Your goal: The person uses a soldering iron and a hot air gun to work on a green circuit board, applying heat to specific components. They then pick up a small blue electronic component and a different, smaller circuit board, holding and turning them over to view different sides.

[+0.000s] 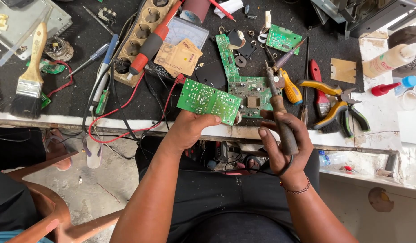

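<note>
My left hand (188,129) holds a green circuit board (209,101) by its near edge, tilted up above the bench edge. My right hand (284,146) grips a soldering iron (278,112) by its dark wooden handle, tip pointing away, near another green board (250,95) lying on the black mat. The iron's black cord loops under my right wrist, which wears a beaded bracelet.
On the black mat lie pliers with yellow handles (336,96), red-handled cutters (320,92), a yellow screwdriver (289,87), a paintbrush (30,76), a power strip (140,38), a red probe (149,47), small green boards (283,39), and red and black wires. A white bottle (390,59) stands right. An orange chair (55,211) is at lower left.
</note>
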